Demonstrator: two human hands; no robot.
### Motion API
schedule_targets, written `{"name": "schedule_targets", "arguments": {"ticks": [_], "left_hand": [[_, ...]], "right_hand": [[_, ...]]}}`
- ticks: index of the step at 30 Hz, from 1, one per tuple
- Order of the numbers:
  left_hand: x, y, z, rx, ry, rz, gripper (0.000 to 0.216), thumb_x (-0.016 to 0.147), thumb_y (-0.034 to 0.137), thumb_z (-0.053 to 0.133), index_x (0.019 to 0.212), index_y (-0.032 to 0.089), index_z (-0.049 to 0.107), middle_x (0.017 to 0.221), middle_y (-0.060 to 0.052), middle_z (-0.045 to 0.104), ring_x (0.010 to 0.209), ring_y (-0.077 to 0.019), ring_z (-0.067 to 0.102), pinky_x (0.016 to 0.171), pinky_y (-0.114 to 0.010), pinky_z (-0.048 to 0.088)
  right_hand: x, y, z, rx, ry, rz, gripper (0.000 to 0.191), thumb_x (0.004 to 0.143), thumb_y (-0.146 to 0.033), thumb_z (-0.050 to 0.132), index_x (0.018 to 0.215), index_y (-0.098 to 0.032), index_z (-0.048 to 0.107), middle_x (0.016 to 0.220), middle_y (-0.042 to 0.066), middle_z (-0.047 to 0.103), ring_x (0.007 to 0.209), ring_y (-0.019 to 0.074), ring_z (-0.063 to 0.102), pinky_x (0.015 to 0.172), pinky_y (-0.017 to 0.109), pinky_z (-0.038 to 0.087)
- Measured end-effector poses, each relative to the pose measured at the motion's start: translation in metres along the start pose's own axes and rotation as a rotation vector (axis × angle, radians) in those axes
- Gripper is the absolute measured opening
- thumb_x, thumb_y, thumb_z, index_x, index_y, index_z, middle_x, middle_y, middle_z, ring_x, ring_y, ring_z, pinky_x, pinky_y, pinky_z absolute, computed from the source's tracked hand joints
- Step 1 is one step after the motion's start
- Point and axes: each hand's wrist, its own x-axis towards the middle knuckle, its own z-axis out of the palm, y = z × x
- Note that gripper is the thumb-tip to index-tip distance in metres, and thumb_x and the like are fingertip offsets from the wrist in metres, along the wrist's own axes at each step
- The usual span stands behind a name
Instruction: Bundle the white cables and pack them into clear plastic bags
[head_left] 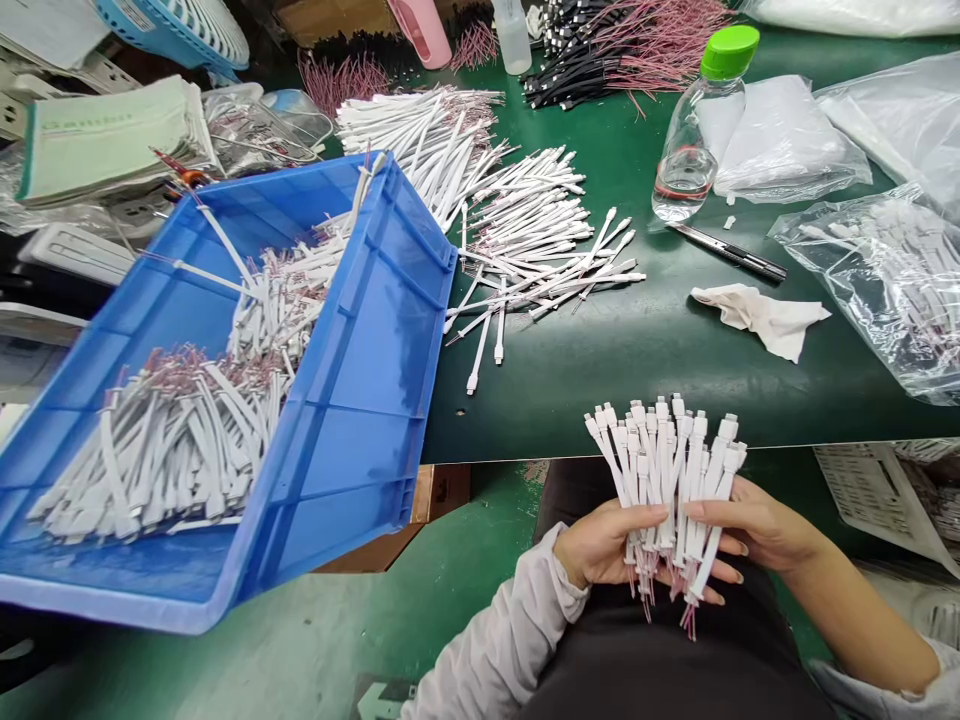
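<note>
Both hands hold one fanned bunch of short white cables (664, 465) above my lap, in front of the table edge. Their white plugs point up and away, and thin pink wires hang from the lower ends. My left hand (604, 540) grips the bunch from the left, thumb across the front. From the right, my right hand (772, 525) clasps it, thumb over the cables and fingertips showing below. Past the table edge lies a loose pile of similar white cables (532, 225). A tilted blue crate (367, 370) at left contains many more of them.
On the green table (675, 370) are a green-capped bottle (684, 180), a utility knife (731, 252), a crumpled cloth (761, 315) and a clear bag of cables (892, 280). Black cables with pink wires (600, 50) lie at the back. Under the crate stands a cardboard box (420, 510).
</note>
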Motion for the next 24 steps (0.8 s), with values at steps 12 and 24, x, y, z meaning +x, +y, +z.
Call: {"name": "schedule_targets", "arguments": {"ticks": [12,24], "left_hand": [[0.007,0.002,0.012,0.163,0.042,0.038,0.045,0.080,0.044,0.065,0.104,0.006,0.065,0.100,-0.020,0.066,0.074,-0.0181,0.064,0.069,-0.032,0.052],[0.006,0.021,-0.007,0.045,-0.149,-0.138,0.100,0.070,0.081,0.044,0.140,0.010,0.040,0.140,-0.027,0.040,0.132,-0.0448,0.035,0.101,-0.062,0.027]], "right_hand": [[0.007,-0.010,0.006,-0.183,0.126,0.039,0.054,0.072,-0.039,0.074,0.114,-0.007,0.065,0.082,0.013,0.070,0.051,0.0135,0.059,0.044,0.022,0.049],[0.009,-0.017,-0.005,-0.135,-0.003,0.084,0.039,0.078,-0.038,0.067,0.101,-0.006,0.067,0.034,-0.006,0.042,0.026,0.0039,0.028,0.026,0.015,0.028]]}}
